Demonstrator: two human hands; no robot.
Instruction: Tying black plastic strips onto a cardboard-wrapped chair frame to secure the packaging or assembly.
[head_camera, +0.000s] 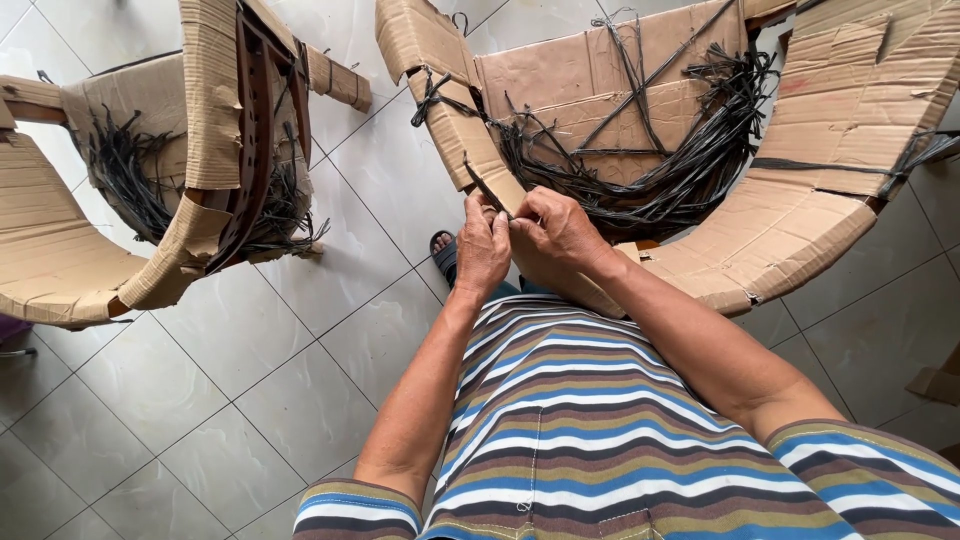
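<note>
Hands meet at the centre of the frame: the left hand (482, 252) and right hand (553, 232) both pinch closed on a black strap (487, 188) against the edge of a cardboard-wrapped chair (800, 200). A second wrapped chair (150, 200) stands at upper left on the tiled floor (300, 380).

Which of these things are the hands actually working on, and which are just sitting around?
In hand:
left hand
right hand
black strap, pinched by both
cardboard-wrapped chair in front
loose black straps on it

Lying about:
second wrapped chair
tiled floor
</note>
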